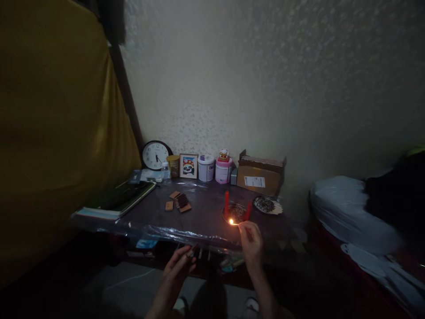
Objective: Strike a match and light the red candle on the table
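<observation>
A burning match (pixel 234 224) is pinched between the thumb and fingers of my right hand (pixel 251 243), its flame pointing left over the table's front part. My left hand (pixel 177 266) is lower, in front of the table edge, with its fingers closed around a small matchbox (pixel 191 252), partly covered by the fingers. Just beyond the flame is a round dish (pixel 236 212) with dark contents. Two red candles stand at it, a taller left candle (pixel 226 204) and a right candle (pixel 248 210) partly behind my right hand. I see no flame on either candle.
Matchsticks lie on a plate (pixel 267 205) at the right. Several small boxes (pixel 179 201) lie left of centre. Along the wall stand a clock (pixel 156 155), a panda picture (pixel 188 166), tins (pixel 206 169) and a cardboard box (pixel 260 175). A yellow curtain (pixel 66 133) hangs left.
</observation>
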The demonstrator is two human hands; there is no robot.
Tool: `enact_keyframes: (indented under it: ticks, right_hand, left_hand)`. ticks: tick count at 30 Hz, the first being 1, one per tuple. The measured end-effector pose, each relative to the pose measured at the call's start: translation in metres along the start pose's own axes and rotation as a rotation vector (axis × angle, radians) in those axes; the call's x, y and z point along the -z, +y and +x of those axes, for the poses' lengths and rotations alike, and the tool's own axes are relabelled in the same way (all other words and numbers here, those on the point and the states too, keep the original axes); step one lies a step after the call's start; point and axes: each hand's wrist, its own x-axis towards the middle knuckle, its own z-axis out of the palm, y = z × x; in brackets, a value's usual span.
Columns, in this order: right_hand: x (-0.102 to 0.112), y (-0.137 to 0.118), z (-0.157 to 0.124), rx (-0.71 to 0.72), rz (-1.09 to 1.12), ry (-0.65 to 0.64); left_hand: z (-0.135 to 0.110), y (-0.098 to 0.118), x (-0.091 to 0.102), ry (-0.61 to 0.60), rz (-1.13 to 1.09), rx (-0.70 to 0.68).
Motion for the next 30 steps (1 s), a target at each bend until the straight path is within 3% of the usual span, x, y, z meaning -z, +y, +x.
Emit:
enact_keyframes:
  ticks: [14,30]
  right_hand:
    - [0.0015,-0.0029,0.0051,0.052,-0.044,-0.077]
    - [-0.003,0.0034,0.0066,-0.031,-0.015,-0.06]
  left_hand:
    - [0.0004,-0.0004,0.0016,0.004,-0.021,0.005]
    - [0.0067,-0.0046,0.009,0.052,-0.044,0.031]
